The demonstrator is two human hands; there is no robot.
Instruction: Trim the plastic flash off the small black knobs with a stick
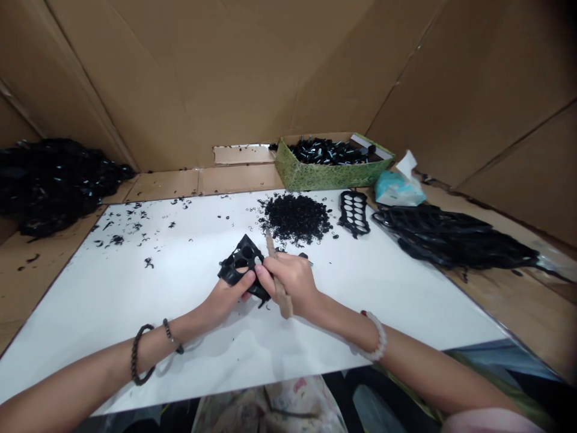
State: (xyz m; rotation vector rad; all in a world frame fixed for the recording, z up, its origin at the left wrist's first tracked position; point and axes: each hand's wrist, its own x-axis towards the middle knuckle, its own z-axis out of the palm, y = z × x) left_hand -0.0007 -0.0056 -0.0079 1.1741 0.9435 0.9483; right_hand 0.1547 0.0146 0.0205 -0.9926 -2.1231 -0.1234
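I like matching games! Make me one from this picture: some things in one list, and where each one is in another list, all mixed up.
Things:
1. green box
2. black scrap pile
3. wooden stick
4. tissue packet

Places:
A. in the right hand
B. on the white sheet
C. just right of the green box
D. at the back, full of black pieces

Right pairs: 1-D, 2-B, 3-A, 4-C

Heap of black plastic trimmings (pixel 295 218) on a white sheet (pixel 112 319), loose perforated black frame (pixel 354 213) just right of it. Far side: green patterned box (pixel 329 175) of black parts (pixel 329 151), tissue pack (pixel 399 187) beside it. Black frames (pixel 451 237) piled right, another black pile (pixel 54 186) left, cardboard walls (pixel 180 78) behind.
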